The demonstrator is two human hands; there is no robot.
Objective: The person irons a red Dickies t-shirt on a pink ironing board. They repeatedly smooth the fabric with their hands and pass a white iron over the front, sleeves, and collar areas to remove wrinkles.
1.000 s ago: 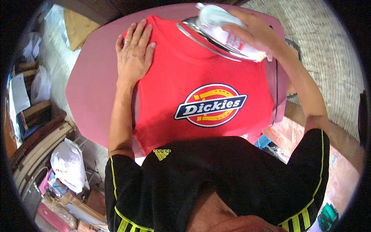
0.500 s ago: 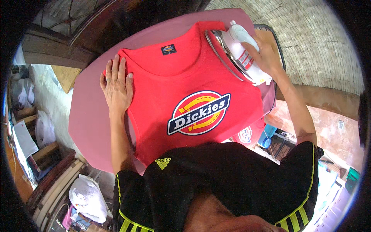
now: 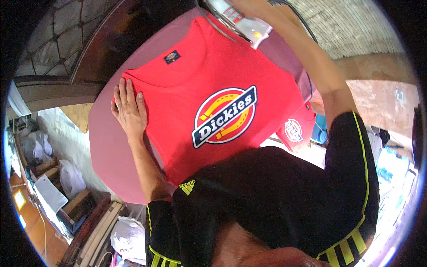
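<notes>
Left hand [image 3: 129, 109] flat, fingers spread, pressing smooth red sleeveless shirt [image 3: 209, 71] onto rounded pink ironing board [image 3: 104, 147]. Right hand [image 3: 249, 6] at top rim, wrapped round white steam iron [image 3: 235, 20], soleplate on shirt's far shoulder. Round printed emblem [image 3: 224, 116] between both grips.

A: How much of the white electric iron [image 3: 235, 18] shows at the far edge?

B: Only its near part; the rest is cut off by the picture's top edge, and so is most of the right hand [image 3: 249, 5] on it.

A: And the red cotton T-shirt [image 3: 209, 89]?

B: Its near hem is hidden behind the person's black top [image 3: 267, 196]. The small neck label [image 3: 171, 56] is too small to make out.
</notes>
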